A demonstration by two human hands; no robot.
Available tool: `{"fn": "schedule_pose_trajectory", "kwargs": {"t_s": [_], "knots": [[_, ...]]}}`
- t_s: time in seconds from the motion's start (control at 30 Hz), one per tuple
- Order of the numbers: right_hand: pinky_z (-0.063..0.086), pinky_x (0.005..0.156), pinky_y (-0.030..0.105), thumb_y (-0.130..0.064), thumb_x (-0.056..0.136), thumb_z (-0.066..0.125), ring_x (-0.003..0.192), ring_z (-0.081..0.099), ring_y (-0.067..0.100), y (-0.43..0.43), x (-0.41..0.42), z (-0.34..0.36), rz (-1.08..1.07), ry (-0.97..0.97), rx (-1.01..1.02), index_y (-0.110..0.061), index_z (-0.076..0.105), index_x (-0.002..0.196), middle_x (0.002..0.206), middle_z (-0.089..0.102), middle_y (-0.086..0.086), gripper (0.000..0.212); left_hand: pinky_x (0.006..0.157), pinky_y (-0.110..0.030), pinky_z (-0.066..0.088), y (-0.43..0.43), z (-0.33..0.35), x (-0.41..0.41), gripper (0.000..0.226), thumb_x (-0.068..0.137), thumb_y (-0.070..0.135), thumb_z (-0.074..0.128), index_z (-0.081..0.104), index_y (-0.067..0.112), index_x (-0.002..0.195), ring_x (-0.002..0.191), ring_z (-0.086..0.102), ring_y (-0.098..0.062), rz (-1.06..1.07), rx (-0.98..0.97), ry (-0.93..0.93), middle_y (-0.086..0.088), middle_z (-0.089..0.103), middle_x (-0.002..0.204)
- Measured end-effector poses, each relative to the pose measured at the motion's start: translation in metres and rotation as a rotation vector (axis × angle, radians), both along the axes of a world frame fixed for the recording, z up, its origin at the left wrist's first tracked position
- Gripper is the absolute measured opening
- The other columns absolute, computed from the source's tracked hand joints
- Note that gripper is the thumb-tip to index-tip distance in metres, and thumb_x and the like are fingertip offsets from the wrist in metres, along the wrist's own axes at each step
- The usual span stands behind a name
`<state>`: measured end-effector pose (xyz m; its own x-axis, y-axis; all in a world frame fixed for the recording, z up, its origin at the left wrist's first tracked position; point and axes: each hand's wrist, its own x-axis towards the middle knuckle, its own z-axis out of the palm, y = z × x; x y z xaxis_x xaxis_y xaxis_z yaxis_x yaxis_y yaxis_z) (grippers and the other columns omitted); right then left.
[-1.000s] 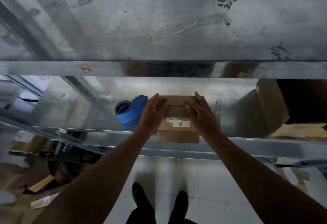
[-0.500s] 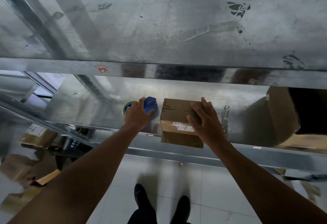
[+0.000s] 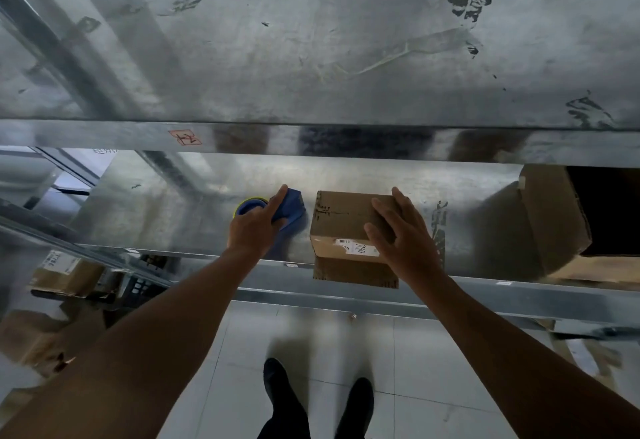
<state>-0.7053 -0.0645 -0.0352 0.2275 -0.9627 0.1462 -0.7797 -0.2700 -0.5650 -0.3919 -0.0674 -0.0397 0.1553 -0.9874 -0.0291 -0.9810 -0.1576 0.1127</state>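
A small brown cardboard box point(image 3: 341, 220) with a white label stands at the front edge of a metal shelf point(image 3: 166, 220). My right hand point(image 3: 401, 234) lies on its top right corner, fingers spread over the top and side. To the left of the box sits a blue roll of tape point(image 3: 292, 208) with a yellow rim. My left hand point(image 3: 254, 227) closes on that roll, the index finger stretched along its top; the other fingers are hidden behind the hand.
A higher metal shelf point(image 3: 346, 57) juts out above. A large open cardboard box point(image 3: 550, 220) stands on the lower shelf at the right. More boxes point(image 3: 65, 270) and clutter lie low at the left. My feet point(image 3: 311, 404) stand on a pale tiled floor.
My left hand left the cardboard box and moved left onto the blue tape roll. My right hand stayed on the box, which now sits a little further right.
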Motion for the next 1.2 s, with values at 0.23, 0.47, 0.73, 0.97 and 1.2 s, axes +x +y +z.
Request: {"fn": "schedule_pose_trajectory", "kwargs": {"t_s": [0.23,0.47,0.73,0.97,1.2], "knots": [[0.049,0.102,0.063,-0.07,0.095,0.032,0.151,0.025,0.029,0.0,0.001,0.002,-0.003,0.004,0.023,-0.036,0.04,0.147,0.167,0.017,-0.003,0.063,0.075,-0.041,0.052,-0.003,0.037,-0.006,0.073,0.101,0.039,0.053,0.006,0.041,0.156,0.095,0.065,-0.029,-0.138,-0.098,0.19,-0.01,0.061,0.124],[0.043,0.108,0.062,-0.069,0.094,0.037,0.152,0.021,0.028,-0.001,0.0,0.003,0.001,-0.021,0.057,-0.036,0.041,0.147,0.167,0.015,-0.005,0.063,0.085,-0.043,0.051,0.002,0.106,-0.025,0.058,0.104,0.041,0.045,0.016,0.049,0.154,0.107,0.064,-0.038,-0.214,-0.112,0.209,-0.01,0.058,0.138],[0.034,0.116,0.061,-0.058,0.105,0.03,0.152,0.025,0.031,-0.006,-0.003,-0.004,0.083,-0.066,0.002,-0.029,0.037,0.146,0.165,0.028,0.006,0.05,0.071,-0.024,0.047,-0.008,0.101,-0.059,0.066,0.101,0.04,0.053,0.019,0.036,0.158,0.094,0.067,-0.021,-0.526,-0.138,0.108,-0.007,0.06,0.13],[0.013,0.123,0.054,-0.051,0.104,0.038,0.156,0.01,0.02,-0.02,-0.004,0.024,-0.031,-0.421,0.24,-0.038,0.047,0.146,0.162,0.035,-0.006,0.045,0.077,-0.034,0.055,-0.011,0.104,-0.064,0.071,0.094,0.037,0.064,0.028,0.039,0.155,0.085,0.069,-0.023,-0.749,-0.204,0.007,-0.005,0.069,0.12],[0.043,0.108,0.056,-0.055,0.094,0.054,0.13,0.05,0.025,-0.04,-0.001,0.019,0.1,-0.407,0.225,-0.051,0.06,0.122,0.123,0.058,-0.025,0.028,0.075,-0.035,0.054,-0.014,0.104,-0.06,0.073,0.094,0.034,0.065,0.026,0.038,0.155,0.081,0.068,-0.025,-0.801,-0.193,0.002,-0.005,0.071,0.115]]}}
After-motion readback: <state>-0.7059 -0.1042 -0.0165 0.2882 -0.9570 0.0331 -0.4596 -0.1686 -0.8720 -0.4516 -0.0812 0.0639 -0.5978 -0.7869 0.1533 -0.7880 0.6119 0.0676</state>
